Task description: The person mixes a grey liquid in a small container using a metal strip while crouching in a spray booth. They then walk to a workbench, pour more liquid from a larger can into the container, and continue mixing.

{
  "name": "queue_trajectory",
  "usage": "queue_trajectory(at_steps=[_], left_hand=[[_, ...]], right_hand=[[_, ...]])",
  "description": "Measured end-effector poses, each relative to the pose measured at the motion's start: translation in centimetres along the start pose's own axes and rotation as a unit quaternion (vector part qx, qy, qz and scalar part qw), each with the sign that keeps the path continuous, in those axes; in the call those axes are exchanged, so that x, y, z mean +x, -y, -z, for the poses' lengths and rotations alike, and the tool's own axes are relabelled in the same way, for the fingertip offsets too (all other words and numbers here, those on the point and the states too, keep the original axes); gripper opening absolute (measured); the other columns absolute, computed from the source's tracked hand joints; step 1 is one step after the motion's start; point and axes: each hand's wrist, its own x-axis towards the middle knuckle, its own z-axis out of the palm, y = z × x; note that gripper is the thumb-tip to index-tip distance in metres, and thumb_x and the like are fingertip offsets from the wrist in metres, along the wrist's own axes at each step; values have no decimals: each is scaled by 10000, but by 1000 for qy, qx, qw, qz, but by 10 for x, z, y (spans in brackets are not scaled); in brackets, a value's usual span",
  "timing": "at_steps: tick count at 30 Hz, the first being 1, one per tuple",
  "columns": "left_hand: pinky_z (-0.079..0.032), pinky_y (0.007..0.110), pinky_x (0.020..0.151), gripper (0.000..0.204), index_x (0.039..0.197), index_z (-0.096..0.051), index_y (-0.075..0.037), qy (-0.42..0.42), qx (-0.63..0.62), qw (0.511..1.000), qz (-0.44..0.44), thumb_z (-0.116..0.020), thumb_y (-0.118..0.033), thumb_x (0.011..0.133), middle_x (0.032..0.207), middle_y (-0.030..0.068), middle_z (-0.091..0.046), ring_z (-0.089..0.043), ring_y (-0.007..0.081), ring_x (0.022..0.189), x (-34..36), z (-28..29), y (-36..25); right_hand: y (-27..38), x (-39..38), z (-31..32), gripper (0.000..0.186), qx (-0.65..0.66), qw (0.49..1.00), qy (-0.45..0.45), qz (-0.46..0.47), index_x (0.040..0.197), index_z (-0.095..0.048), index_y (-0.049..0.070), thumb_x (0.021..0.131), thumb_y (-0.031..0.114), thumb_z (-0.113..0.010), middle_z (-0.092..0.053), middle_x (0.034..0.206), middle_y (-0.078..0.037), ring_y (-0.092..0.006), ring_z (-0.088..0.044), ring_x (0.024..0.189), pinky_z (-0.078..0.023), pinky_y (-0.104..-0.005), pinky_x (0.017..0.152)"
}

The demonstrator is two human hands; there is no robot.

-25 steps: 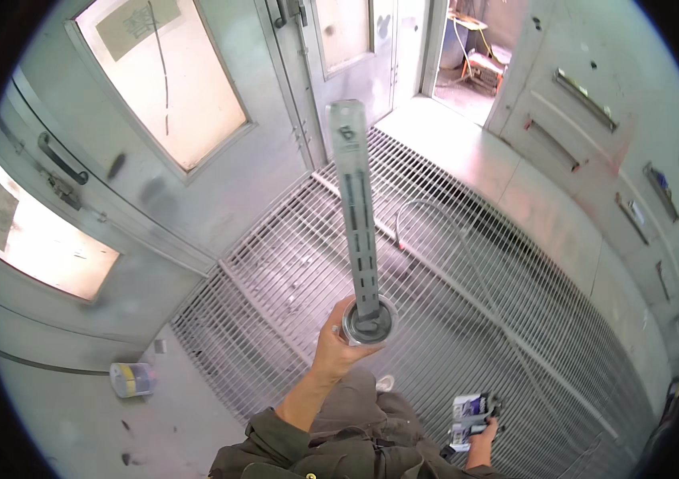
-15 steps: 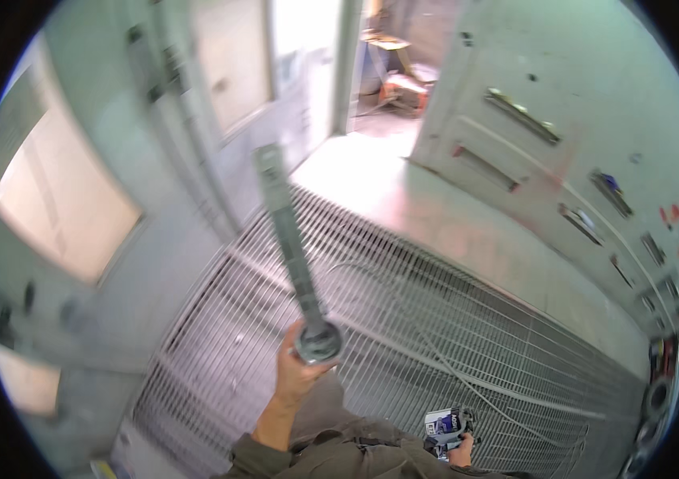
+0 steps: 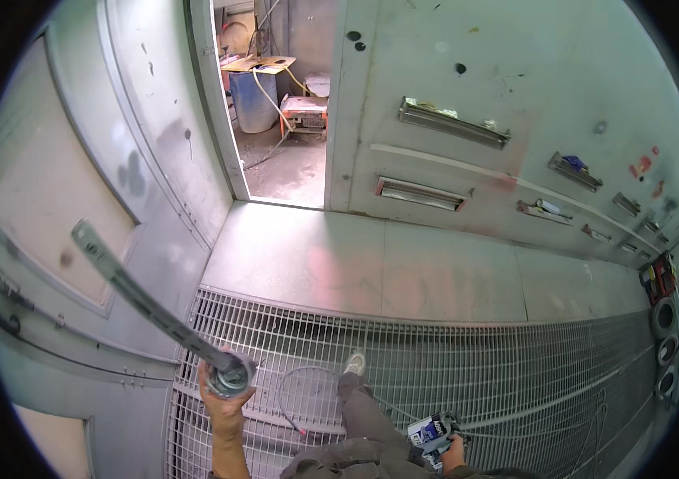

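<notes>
My left hand [image 3: 224, 393] grips the round end of a long grey slotted metal bar [image 3: 148, 305], which slants up and to the left toward the grey wall panel. Low at my side, my right hand [image 3: 450, 453] holds a small blue and white can [image 3: 429, 433]. My leg and shoe [image 3: 355, 364] stand on the metal floor grating [image 3: 515, 375] between the two hands.
An open doorway [image 3: 275, 104] at the top leads to a room with a blue barrel and an orange machine. Grey wall panels with handles and ledges [image 3: 451, 122] line the right. A thin hose [image 3: 295, 391] loops on the grating. Rolls of tape [image 3: 664, 319] hang at far right.
The view has swung right toward the doorway and right wall. The bar in my left hand has tilted from nearly upright to slanting left. The can stays in my right hand.
</notes>
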Motion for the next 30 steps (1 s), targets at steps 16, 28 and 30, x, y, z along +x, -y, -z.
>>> queue_trajectory(at_steps=[16, 28, 30], left_hand=[[-294, 515, 1173, 1018, 1462, -432, -227, -80, 68, 992, 76, -910, -245, 564, 1445, 134, -473, -391, 326, 1405, 334, -126, 128], [-250, 593, 1185, 938, 1502, -376, -229, -35, 190, 972, 133, -861, -214, 699, 1503, 102, -458, -373, 362, 1436, 497, -94, 361], [-266, 590, 1178, 957, 1497, -382, -264, -28, 227, 954, 192, -880, -256, 680, 1499, 82, -465, -385, 367, 1424, 518, -86, 398]], right_hand=[[439, 373, -108, 257, 346, 923, 23, -169, 957, -605, -35, 720, 18, -688, -622, 895, -126, -300, -627, 796, -523, -438, 709], [630, 680, -381, 268, 78, 982, 133, -106, 893, -666, -58, 665, 62, -739, -657, 819, -104, -234, -649, 713, -493, -376, 622], [653, 738, -436, 317, 80, 987, 123, -60, 925, -700, -66, 657, 88, -769, -698, 858, -118, -232, -674, 756, -524, -370, 655]])
